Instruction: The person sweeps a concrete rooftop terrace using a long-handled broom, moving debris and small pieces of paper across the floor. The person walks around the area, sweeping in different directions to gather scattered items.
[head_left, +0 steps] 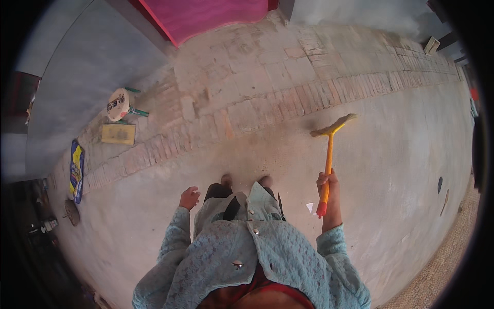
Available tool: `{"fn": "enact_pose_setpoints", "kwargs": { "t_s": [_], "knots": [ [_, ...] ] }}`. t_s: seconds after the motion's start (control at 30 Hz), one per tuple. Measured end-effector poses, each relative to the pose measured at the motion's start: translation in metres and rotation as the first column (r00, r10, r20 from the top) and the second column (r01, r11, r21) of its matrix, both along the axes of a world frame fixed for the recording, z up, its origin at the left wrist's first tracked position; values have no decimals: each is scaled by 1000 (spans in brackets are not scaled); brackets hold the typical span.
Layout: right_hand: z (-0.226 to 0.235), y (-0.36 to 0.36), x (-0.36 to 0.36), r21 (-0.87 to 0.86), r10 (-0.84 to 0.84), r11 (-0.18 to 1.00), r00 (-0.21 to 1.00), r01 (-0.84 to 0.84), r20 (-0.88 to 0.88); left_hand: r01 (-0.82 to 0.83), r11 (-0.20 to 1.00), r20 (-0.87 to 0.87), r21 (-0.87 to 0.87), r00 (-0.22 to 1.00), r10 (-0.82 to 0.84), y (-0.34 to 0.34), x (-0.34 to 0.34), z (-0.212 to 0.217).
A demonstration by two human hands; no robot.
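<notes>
My right hand (332,185) is wrapped round the yellow-orange handle of a broom (329,149). The handle's red end points back toward me, below the hand. Ahead of it, the broom's wide, yellowish-brown bristle head is at the concrete floor (257,149), just short of a brick strip. My left hand (190,198) hangs at my left side, its fingers loosely bent and partly apart, with nothing visible in it. A small white scrap (310,207) lies on the floor near the red end of the handle.
At the left are a round-topped stool (118,104) with green legs, a yellowish board-like block (118,134) and a blue-and-yellow bag (76,171). The brick strip (242,117) crosses ahead. A pink curtain (211,18) hangs beyond. A dark bit (440,185) and thin stick (444,202) lie right.
</notes>
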State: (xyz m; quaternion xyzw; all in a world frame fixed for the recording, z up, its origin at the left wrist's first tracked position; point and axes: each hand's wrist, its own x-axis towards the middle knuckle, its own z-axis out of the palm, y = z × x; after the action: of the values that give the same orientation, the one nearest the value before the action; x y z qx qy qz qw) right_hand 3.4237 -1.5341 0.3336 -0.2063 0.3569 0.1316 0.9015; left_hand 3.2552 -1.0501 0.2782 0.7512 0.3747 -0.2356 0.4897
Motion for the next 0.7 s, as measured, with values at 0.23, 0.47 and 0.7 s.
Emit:
{"fn": "enact_pose_setpoints", "kwargs": {
  "t_s": [0.23, 0.47, 0.7],
  "knots": [
    [30, 116, 92, -367, 179, 927, 950, -76, 255, 191, 843, 254, -504, 965, -66, -95, 177, 96],
    [20, 271, 132, -603, 547, 741, 786, -294, 288, 2, 442, 39, -897, 996, 76, -104, 246, 137],
    [-9, 308, 162, -627, 877, 451, 448, -635, 176, -89, 745, 133, -661, 963, 233, -16, 263, 97]
  ]
}}
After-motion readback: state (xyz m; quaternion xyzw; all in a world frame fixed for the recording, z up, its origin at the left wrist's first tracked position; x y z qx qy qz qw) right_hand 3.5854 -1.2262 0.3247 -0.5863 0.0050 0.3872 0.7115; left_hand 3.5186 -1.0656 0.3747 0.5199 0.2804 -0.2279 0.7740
